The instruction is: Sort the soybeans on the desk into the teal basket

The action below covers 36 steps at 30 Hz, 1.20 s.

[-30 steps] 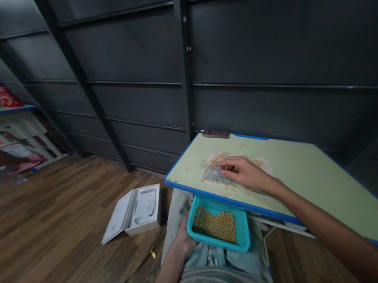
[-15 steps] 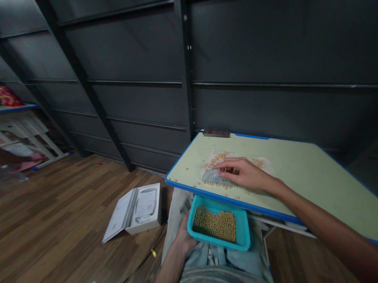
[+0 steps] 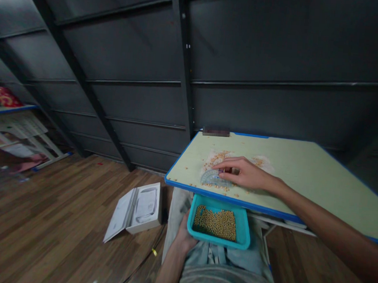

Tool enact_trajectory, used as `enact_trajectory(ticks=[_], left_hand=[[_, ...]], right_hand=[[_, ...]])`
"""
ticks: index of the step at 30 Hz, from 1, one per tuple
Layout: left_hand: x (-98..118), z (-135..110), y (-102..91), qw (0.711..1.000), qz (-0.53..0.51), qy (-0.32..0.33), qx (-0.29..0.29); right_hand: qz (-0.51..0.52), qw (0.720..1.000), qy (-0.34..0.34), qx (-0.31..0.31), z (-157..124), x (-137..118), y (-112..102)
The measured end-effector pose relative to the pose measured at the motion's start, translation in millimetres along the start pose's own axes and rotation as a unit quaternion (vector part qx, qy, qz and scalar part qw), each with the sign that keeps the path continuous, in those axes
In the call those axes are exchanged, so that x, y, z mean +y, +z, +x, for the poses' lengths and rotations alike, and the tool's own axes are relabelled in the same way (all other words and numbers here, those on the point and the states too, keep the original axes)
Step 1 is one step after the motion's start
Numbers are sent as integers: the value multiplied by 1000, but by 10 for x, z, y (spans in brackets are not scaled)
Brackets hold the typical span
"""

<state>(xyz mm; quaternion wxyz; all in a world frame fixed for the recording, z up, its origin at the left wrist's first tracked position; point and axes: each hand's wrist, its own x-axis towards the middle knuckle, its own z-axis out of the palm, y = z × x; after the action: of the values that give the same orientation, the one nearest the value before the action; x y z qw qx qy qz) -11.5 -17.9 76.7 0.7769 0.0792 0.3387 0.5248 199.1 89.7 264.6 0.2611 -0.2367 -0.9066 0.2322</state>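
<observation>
My left hand [image 3: 186, 234] grips the left side of a turquoise plastic basket [image 3: 243, 230] that rests on my lap below the table's near edge. Round, tan soybeans [image 3: 216, 222] cover much of the basket's bottom. On the table, my right hand [image 3: 243, 172] is closed, thumb and fingers at a clear semicircular protractor [image 3: 210, 178] lying close to the tabletop. Loose beans [image 3: 218, 159] are scattered behind the protractor, and several more lie between its near side and the table edge. My fingers partly cover the protractor's right end.
The pale green table [image 3: 311, 179] has a blue rim. A second patch of beans [image 3: 258, 162] lies beyond my right hand. On the wooden floor at left are an open white box [image 3: 144, 209] and a dark cable [image 3: 141, 264]. Another person's hand [image 3: 36, 160] shows far left.
The protractor and my right fingertips have shifted very slightly left. My left hand and the basket look unmoved.
</observation>
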Motion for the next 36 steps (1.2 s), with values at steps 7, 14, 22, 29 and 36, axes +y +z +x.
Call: enact_trajectory(ticks=[7, 14, 22, 29, 36], left_hand=[[-6, 42, -19, 1000, -20, -11, -18], [-9, 46, -25, 999, -24, -9, -20], [-8, 46, -18, 999, -9, -5, -35], [-18, 101, -95, 999, -11, -19, -23], [-2, 52, 3, 1000, -10, -17, -20]], right_hand=[[5, 1000, -19, -13, -12, 11, 16], [-20, 999, -22, -15, -14, 46, 38], [-42, 999, 2, 15, -1, 72, 17], [-39, 997, 17, 65, 9, 144, 17], [-71, 995, 26, 69, 7, 172, 15]])
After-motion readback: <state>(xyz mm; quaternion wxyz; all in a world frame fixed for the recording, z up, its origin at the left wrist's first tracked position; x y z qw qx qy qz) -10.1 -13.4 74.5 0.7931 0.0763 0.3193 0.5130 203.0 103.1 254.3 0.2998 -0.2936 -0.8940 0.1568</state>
